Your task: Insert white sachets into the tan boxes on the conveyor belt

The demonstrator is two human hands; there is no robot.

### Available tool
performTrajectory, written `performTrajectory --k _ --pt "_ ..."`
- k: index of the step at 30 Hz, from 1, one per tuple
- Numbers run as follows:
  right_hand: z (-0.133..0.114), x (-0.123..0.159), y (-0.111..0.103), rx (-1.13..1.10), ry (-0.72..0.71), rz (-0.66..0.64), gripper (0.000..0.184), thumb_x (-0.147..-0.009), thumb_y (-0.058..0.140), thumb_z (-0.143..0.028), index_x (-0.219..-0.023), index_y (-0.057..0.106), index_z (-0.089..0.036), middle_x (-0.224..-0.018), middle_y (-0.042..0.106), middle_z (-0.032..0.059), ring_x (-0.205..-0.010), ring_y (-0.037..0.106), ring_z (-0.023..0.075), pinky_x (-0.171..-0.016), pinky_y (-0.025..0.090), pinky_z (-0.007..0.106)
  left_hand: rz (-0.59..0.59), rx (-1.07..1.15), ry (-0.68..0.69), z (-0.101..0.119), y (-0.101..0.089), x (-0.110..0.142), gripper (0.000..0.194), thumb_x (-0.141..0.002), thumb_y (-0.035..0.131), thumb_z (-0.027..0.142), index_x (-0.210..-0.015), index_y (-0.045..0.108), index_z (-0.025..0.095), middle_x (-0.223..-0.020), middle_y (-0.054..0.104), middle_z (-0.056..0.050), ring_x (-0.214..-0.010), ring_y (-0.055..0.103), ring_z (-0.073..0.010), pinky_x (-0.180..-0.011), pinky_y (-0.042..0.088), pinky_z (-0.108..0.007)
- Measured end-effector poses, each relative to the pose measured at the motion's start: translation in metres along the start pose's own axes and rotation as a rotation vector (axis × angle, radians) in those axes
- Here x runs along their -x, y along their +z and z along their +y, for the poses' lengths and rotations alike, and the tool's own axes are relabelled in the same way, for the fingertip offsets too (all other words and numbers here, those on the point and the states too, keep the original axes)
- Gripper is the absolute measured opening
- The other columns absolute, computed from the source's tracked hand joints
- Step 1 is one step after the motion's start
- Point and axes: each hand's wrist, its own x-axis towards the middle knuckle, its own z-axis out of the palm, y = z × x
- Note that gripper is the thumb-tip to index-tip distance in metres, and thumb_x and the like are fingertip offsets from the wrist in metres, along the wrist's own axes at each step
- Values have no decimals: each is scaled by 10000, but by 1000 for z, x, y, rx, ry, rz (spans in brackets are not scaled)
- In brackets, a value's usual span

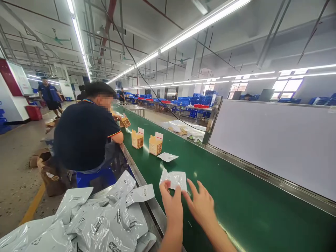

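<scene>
A small white sealed pouch (175, 179) lies flat on the green conveyor belt (236, 196). My left hand (172, 204) reaches in from below, its thumb and fingers pinching the pouch's near left edge. My right hand (201, 203) lies beside it with fingers spread, fingertips touching the pouch's near right corner. A second white pouch (167, 156) rests farther up the belt. Beyond it stand two open orange cartons (155, 144) (137, 139).
A heap of grey plastic bags (99, 220) fills a steel tray at the lower left. A co-worker in a dark shirt (84, 133) sits at the belt's left edge holding a carton (125, 121). A white panel (275, 143) lines the belt's right side. Blue crates (199, 99) stand far back.
</scene>
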Motion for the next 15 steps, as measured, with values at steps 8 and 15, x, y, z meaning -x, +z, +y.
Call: performTrajectory --k 8,15 --pt "-63 -48 48 -78 -43 -136 374 -917 381 -239 -1253 541 -210 -1326 489 185 -1118 554 373 -824 480 540 155 -375 -101 21 32 -173 792 -668 730 355 -1281 260 181 -1393 330 -235 -1283 413 -353 -1014 382 -509" --pt "10 -6 30 -265 13 -167 446 -695 512 -93 -1137 551 -140 -1217 566 128 -1024 628 197 -843 507 237 -50 -598 65 6 60 -268 1021 -563 829 336 -1359 200 228 -1446 315 -165 -1357 313 -307 -1058 362 -439"
